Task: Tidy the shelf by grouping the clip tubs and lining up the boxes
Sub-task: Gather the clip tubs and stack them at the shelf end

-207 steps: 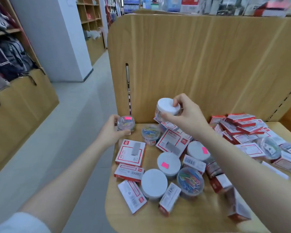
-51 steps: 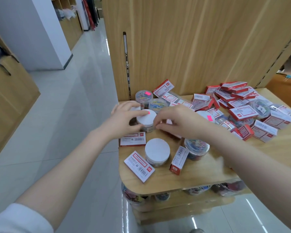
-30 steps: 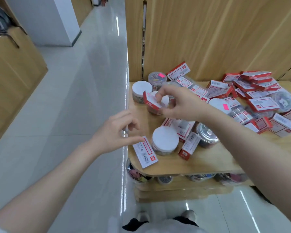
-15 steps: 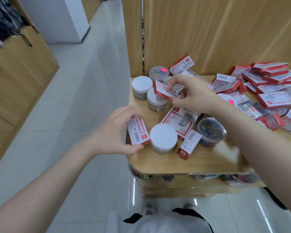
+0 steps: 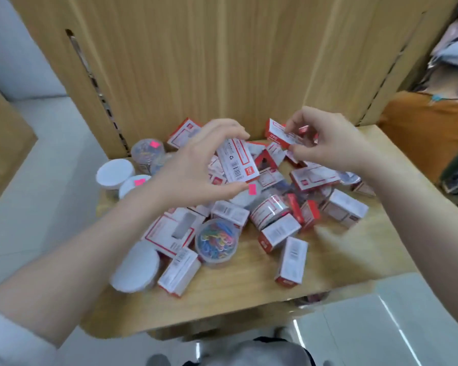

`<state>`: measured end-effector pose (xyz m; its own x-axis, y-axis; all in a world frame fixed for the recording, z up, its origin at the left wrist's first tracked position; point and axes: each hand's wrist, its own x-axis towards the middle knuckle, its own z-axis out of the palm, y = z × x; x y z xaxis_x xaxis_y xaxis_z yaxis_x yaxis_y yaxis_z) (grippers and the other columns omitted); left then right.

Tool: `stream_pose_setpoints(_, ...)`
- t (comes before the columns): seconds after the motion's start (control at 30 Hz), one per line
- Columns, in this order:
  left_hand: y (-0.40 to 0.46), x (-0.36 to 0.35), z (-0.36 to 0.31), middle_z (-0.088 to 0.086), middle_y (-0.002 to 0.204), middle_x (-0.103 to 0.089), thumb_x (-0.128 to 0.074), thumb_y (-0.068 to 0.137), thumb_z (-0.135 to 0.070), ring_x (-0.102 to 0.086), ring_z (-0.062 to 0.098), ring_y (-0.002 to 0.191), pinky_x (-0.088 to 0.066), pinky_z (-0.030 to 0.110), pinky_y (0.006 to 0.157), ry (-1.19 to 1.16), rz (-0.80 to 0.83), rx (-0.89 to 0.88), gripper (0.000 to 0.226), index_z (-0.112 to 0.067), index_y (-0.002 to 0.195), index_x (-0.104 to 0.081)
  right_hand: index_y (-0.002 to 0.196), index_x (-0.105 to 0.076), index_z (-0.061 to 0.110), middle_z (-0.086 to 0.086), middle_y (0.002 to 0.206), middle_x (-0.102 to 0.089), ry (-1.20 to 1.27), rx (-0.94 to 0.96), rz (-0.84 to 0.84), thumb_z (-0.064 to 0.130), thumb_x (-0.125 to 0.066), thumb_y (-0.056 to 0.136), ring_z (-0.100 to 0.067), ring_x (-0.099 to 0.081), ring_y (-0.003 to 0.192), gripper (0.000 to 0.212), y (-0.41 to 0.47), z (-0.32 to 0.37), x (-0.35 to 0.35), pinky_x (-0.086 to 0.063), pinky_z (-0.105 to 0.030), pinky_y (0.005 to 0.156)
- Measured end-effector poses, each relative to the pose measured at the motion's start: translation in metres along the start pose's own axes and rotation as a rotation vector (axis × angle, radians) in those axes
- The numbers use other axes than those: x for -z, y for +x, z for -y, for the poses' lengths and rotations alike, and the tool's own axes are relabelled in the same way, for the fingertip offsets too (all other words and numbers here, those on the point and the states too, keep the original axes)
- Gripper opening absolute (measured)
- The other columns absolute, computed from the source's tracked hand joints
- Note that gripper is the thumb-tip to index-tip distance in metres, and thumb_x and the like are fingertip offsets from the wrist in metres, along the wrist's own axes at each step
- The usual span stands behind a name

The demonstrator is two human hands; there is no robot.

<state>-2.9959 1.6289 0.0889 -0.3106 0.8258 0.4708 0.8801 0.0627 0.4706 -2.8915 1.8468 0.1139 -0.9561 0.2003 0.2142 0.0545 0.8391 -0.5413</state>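
My left hand [image 5: 193, 170] holds a red-and-white box [image 5: 237, 159] above the middle of the wooden shelf [image 5: 341, 257]. My right hand [image 5: 331, 143] pinches a second small box [image 5: 279, 134] near the back panel. Three clip tubs stand together at the back left: a white-lidded tub [image 5: 114, 171], one with a pink sticker [image 5: 134, 182] and a clear tub [image 5: 147, 151]. Another white-lidded tub [image 5: 135, 270] and a clear tub of coloured clips [image 5: 216, 240] sit near the front. Several boxes lie scattered, among them a large windowed box [image 5: 173, 231].
A tall wooden back panel [image 5: 222, 62] rises behind the shelf. A person in an orange top [image 5: 426, 128] sits at the far right. Grey tiled floor [image 5: 37, 207] lies left of the shelf's rounded edge. A lower shelf shows under the front edge.
Both hands have lifted towards the right, each carrying its box; the left hand's box has come up from the front left corner. The camera has swung right and closer.
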Motion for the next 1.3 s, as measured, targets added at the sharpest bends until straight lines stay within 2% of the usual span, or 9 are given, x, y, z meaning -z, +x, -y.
stream_pose_setpoints(0.17, 0.064, -0.044, -0.03, 0.005, 0.12, -0.05, -0.064, 0.07, -0.035, -0.042, 0.0, 0.116, -0.029, 0.007, 0.097, -0.01, 0.04, -0.077, 0.057, -0.006, 0.117, -0.052, 0.098, -0.059, 0.014, 0.015, 0.067, -0.047, -0.145, -0.063, -0.051, 0.011, -0.067, 0.073, -0.027, -0.049, 0.066, 0.027, -0.017, -0.07, 0.061, -0.034, -0.029, 0.062)
stream_pose_setpoints(0.33, 0.102, -0.081, -0.058, 0.003, 0.122, -0.049, -0.063, 0.072, -0.035, -0.045, 0.012, 0.12, -0.032, 0.023, 0.105, -0.035, 0.137, -0.128, 0.055, -0.007, 0.118, -0.052, 0.097, -0.055, 0.018, 0.015, 0.079, -0.052, -0.155, -0.081, 0.147, 0.011, -0.067, 0.073, -0.017, -0.048, 0.07, 0.028, -0.027, -0.133, 0.089, -0.034, -0.02, 0.058)
stream_pose_setpoints(0.47, 0.117, -0.113, -0.07, 0.0, 0.124, -0.048, -0.061, 0.071, -0.038, -0.043, 0.009, 0.121, -0.031, 0.02, 0.105, -0.006, 0.221, -0.09, 0.056, -0.01, 0.118, -0.053, 0.102, -0.057, 0.014, -0.002, 0.095, -0.061, -0.241, 0.027, 0.219, 0.022, -0.069, 0.078, -0.014, -0.045, 0.08, 0.028, -0.03, -0.17, 0.067, -0.028, -0.023, 0.066)
stream_pose_setpoints(0.6, 0.121, -0.135, -0.075, -0.001, 0.127, -0.048, -0.062, 0.071, -0.045, -0.043, 0.009, 0.122, -0.034, 0.026, 0.104, 0.029, 0.261, -0.029, 0.059, -0.016, 0.121, -0.051, 0.097, -0.062, 0.011, 0.007, 0.073, -0.049, -0.091, 0.091, 0.124, 0.023, -0.068, 0.081, -0.009, -0.043, 0.062, 0.021, -0.022, -0.174, 0.068, -0.032, -0.015, 0.059)
stream_pose_setpoints(0.7, 0.117, -0.145, -0.076, 0.001, 0.13, -0.052, -0.059, 0.072, -0.056, -0.042, 0.011, 0.123, -0.032, 0.028, 0.105, 0.17, 0.35, -0.028, 0.067, -0.015, 0.124, -0.052, 0.095, -0.063, 0.011, 0.001, 0.086, -0.051, -0.1, 0.198, 0.091, 0.019, -0.066, 0.082, -0.015, -0.048, 0.075, 0.015, -0.016, -0.172, 0.068, -0.026, -0.017, 0.061)
stream_pose_setpoints(0.8, 0.108, -0.145, -0.074, 0.004, 0.131, -0.054, -0.056, 0.07, -0.063, -0.037, 0.014, 0.125, -0.029, 0.031, 0.106, 0.297, 0.346, -0.019, 0.07, -0.015, 0.12, -0.057, 0.102, -0.062, 0.017, 0.015, 0.09, -0.051, -0.083, 0.318, 0.221, 0.022, -0.065, 0.083, -0.008, -0.047, 0.085, 0.02, -0.013, -0.161, 0.063, -0.03, -0.01, 0.067)
stream_pose_setpoints(0.9, 0.096, -0.131, -0.075, 0.004, 0.124, -0.056, -0.053, 0.078, -0.06, -0.044, 0.014, 0.117, -0.035, 0.033, 0.101, 0.243, 0.223, 0.079, 0.061, -0.014, 0.117, -0.059, 0.117, -0.053, 0.021, 0.017, 0.106, -0.052, -0.036, 0.369, 0.42, 0.024, -0.065, 0.083, -0.001, -0.044, 0.096, 0.037, -0.008, -0.148, 0.059, -0.035, -0.007, 0.082)
stream_pose_setpoints(1.03, 0.076, -0.109, -0.073, 0.006, 0.111, -0.059, -0.052, 0.086, -0.043, -0.049, 0.013, 0.106, -0.036, 0.026, 0.095, 0.298, 0.087, 0.149, 0.042, -0.009, 0.107, -0.063, 0.133, -0.041, 0.026, 0.006, 0.131, -0.051, -0.149, 0.35, 0.545, 0.038, -0.071, 0.076, -0.014, -0.046, 0.118, 0.066, 0.001, -0.135, 0.05, -0.039, -0.03, 0.096)
stream_pose_setpoints(1.3, 0.06, -0.1, -0.072, -0.008, 0.124, -0.05, -0.063, 0.069, -0.064, -0.044, 0.008, 0.114, -0.038, 0.026, 0.097, 0.277, 0.283, 0.578, 0.071, -0.026, 0.126, -0.046, 0.123, -0.048, 0.022, 0.004, 0.112, -0.046, -0.177, 0.403, 0.468, 0.031, -0.078, 0.068, -0.013, -0.043, 0.107, 0.062, 0.014, -0.125, 0.038, -0.036, -0.026, 0.087)
